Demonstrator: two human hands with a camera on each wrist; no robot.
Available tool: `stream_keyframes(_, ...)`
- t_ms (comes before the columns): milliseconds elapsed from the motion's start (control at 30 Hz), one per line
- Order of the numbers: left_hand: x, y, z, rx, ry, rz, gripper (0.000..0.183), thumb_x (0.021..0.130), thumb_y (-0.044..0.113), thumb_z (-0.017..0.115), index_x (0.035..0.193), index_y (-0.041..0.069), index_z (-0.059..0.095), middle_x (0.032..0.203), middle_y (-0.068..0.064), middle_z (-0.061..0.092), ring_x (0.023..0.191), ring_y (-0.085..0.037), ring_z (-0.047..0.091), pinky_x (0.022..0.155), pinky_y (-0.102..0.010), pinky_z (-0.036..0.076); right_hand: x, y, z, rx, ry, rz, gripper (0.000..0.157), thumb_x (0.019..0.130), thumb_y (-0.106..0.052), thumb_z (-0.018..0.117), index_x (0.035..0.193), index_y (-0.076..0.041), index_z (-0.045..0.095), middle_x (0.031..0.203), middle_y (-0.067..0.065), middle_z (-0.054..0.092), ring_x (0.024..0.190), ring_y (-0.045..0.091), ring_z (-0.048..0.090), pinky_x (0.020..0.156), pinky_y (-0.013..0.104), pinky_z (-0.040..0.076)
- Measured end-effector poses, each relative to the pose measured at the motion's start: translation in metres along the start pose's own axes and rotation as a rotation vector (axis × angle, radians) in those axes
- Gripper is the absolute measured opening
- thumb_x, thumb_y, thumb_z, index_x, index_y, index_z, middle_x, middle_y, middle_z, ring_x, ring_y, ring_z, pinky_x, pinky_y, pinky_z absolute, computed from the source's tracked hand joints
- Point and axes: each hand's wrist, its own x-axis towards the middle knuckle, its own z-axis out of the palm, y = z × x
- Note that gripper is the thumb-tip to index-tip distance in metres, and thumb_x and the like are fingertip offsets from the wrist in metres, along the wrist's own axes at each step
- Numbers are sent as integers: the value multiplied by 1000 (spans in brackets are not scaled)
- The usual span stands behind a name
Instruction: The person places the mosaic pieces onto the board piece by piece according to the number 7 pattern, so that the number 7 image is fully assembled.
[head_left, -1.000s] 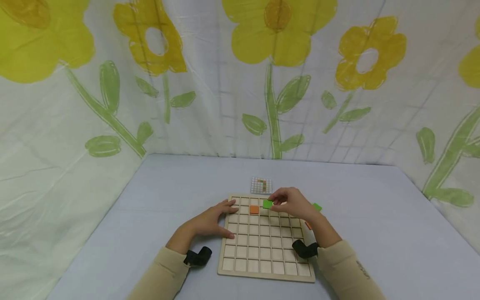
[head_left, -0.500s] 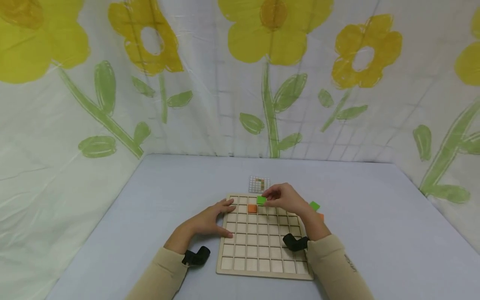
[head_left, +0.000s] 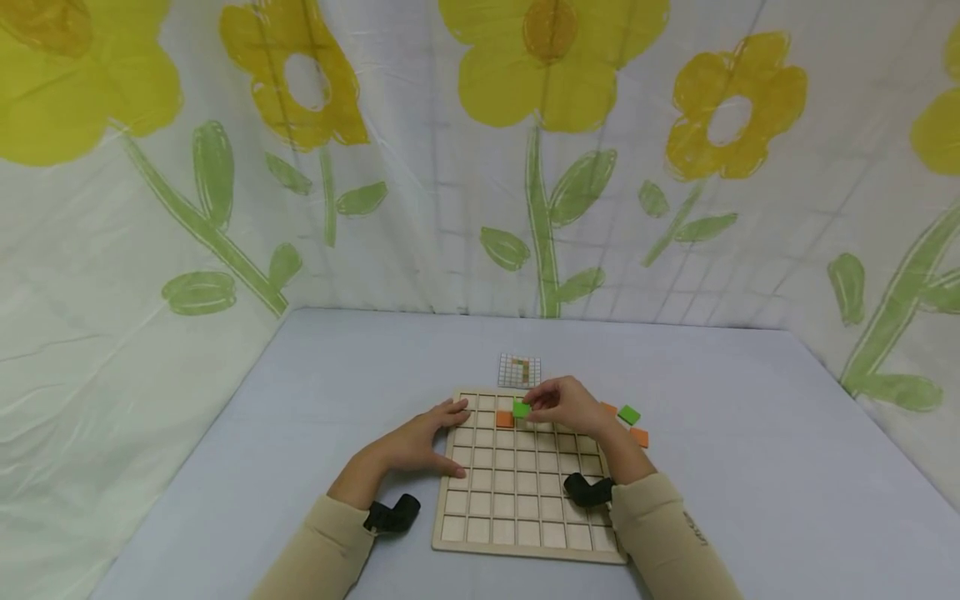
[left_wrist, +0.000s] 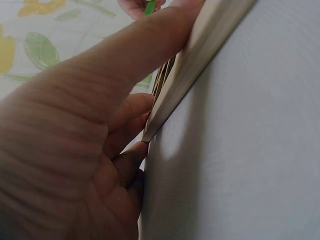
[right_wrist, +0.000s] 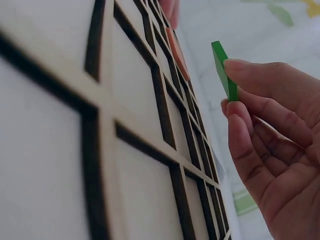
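A wooden grid board (head_left: pixel 495 483) lies on the table, with an orange square tile (head_left: pixel 506 419) in one of its upper cells. My right hand (head_left: pixel 570 408) pinches a green square tile (head_left: pixel 521 409) between thumb and fingers, just to the right of the orange one. In the right wrist view that green tile (right_wrist: pixel 224 70) is tilted on edge, raised off the grid. Spread along the board's left edge, my left hand (head_left: pixel 420 442) rests its thumb and fingertips on the frame. The left wrist view shows the thumb (left_wrist: pixel 135 50) reaching onto the board's rim (left_wrist: pixel 200 55).
Behind the board lies a small card (head_left: pixel 519 371) printed with a coloured grid pattern. Right of the board are a loose green tile (head_left: pixel 629 414) and orange tiles (head_left: pixel 639 437), one partly hidden by the right wrist. A flower-printed curtain (head_left: pixel 420 208) hangs behind the table.
My right hand has carried the green tile left, from over the neighbouring area to right beside the orange tile, then slightly nearer. The left hand stays in place on the board.
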Motion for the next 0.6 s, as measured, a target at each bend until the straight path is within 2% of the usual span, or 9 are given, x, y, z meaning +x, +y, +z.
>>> stream_keyframes(300,-1,0,-1,1,-1,7,89,68,38,82,142,12,39,156,-1,22,145,-27,11,114,-53,19,0,17,5,30,14,4,26,79,-10,74,100,3,68,93,17,67,77,11,61,68,24,53)
stream_keyframes(600,0,-1,-1,7,-2,3,90,69,39,81,143,12,38,156,-1,21,145,-27,11,114,-53,20,-1,21,5,37,4,-18,26,78,-10,74,101,2,68,96,19,65,78,10,61,69,24,53)
